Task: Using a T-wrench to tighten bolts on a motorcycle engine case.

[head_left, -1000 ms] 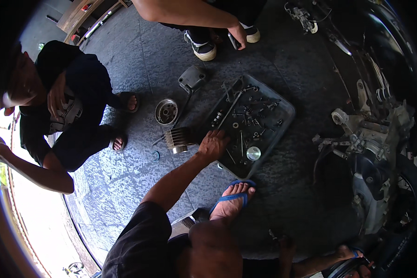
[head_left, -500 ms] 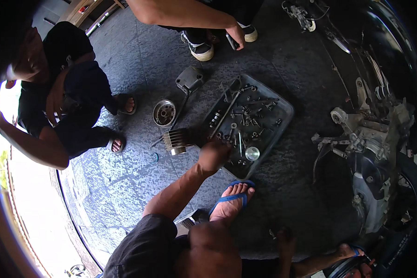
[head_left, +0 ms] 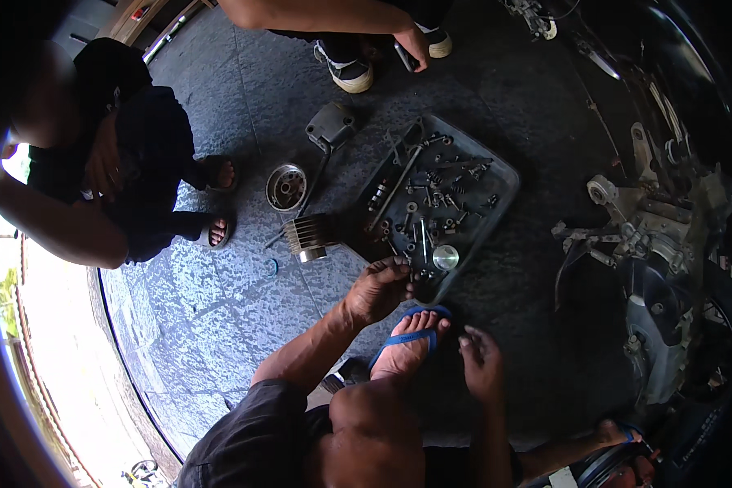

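My left hand [head_left: 376, 291] is at the near left corner of a grey tray [head_left: 496, 213], its fingers pinched together. A small dark part seems to be between the fingertips, too small to name. The tray bears several bolts, springs and nuts, a long rod, and a round silvery piston [head_left: 445, 258] near its front corner. My right hand [head_left: 481, 362] hangs to the right of my sandalled foot [head_left: 407, 350], away from the tray. Its fingers are loosely curled and apart, with nothing visible in them.
Left of the tray lie a finned engine cylinder [head_left: 307, 236], a round metal drum [head_left: 286, 187] and a grey cover [head_left: 331, 124]. A partly stripped motorcycle engine [head_left: 647, 236] stands at the right. One person [head_left: 150, 154] squats at the left; another person's shoes [head_left: 351, 75] are at the back.
My left hand has drawn a little back and right from over the tray, its fingers now in a pinch. My right hand has come up and forward beside my foot.
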Action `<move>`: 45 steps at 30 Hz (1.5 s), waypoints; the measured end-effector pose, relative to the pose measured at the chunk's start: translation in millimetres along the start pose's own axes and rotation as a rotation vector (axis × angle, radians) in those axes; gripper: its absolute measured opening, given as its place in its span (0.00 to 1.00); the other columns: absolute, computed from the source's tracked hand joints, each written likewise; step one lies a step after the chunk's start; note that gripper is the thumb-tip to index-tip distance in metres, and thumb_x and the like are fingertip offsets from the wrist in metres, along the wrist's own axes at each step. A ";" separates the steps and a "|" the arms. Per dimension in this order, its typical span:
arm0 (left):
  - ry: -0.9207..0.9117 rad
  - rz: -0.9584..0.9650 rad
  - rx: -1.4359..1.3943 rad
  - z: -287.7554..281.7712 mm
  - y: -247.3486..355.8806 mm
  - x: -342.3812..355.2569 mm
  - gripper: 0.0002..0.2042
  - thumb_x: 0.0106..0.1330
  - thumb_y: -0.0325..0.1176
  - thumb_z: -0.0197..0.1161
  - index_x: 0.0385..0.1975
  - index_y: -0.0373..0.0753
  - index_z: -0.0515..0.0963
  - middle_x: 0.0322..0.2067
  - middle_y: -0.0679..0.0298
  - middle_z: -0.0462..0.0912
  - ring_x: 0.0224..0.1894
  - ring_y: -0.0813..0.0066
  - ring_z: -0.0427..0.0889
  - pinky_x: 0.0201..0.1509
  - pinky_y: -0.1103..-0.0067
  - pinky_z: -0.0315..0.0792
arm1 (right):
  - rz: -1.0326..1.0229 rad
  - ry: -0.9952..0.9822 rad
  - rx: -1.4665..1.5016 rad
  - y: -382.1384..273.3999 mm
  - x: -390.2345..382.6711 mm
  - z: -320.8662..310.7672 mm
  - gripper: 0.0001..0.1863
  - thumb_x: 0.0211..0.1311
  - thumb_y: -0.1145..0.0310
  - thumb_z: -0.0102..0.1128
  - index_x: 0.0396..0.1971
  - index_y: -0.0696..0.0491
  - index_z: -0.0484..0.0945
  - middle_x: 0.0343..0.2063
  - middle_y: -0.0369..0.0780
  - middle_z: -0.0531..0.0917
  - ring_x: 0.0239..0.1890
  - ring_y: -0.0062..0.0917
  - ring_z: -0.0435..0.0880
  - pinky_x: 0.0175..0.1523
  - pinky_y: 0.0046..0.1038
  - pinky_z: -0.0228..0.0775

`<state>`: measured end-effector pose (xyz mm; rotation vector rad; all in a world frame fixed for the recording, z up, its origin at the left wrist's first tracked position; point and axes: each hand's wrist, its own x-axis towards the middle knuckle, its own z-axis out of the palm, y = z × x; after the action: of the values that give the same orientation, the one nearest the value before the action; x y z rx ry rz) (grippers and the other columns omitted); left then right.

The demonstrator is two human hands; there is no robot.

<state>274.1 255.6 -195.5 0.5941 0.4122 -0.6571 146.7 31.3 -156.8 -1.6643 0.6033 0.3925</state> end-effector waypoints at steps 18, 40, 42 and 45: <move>-0.308 -0.179 1.377 -5.8 -10.9 -36.8 0.08 0.56 0.33 0.63 0.29 0.33 0.80 0.25 0.59 0.81 0.29 0.72 0.81 0.35 0.74 0.74 | -0.033 -0.324 0.263 4.6 18.1 32.5 0.09 0.64 0.78 0.54 0.42 0.61 0.76 0.36 0.39 0.81 0.36 0.18 0.79 0.43 0.21 0.72; 0.175 0.420 1.999 -37.7 46.2 61.4 0.08 0.52 0.32 0.62 0.31 0.38 0.78 0.29 0.55 0.82 0.33 0.54 0.83 0.36 0.66 0.76 | 0.113 0.097 0.416 37.1 11.4 8.3 0.07 0.64 0.75 0.51 0.41 0.58 0.74 0.31 0.40 0.82 0.28 0.21 0.80 0.33 0.21 0.73; 0.212 0.435 1.984 -32.8 49.8 66.7 0.09 0.52 0.32 0.62 0.32 0.38 0.79 0.30 0.55 0.83 0.34 0.54 0.83 0.36 0.66 0.76 | 0.125 0.109 0.413 35.4 8.7 8.2 0.08 0.64 0.75 0.51 0.41 0.58 0.74 0.31 0.40 0.82 0.28 0.21 0.80 0.33 0.21 0.73; 0.204 0.426 1.975 -24.8 51.5 84.8 0.10 0.54 0.34 0.63 0.34 0.37 0.79 0.31 0.55 0.83 0.35 0.56 0.84 0.38 0.68 0.77 | 0.139 0.122 0.411 37.0 4.7 8.7 0.08 0.63 0.75 0.51 0.41 0.58 0.74 0.30 0.41 0.82 0.28 0.21 0.80 0.33 0.21 0.73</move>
<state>365.6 266.3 -239.8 2.5411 -0.3556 -0.3996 129.4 35.2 -190.8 -1.2624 0.8335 0.2459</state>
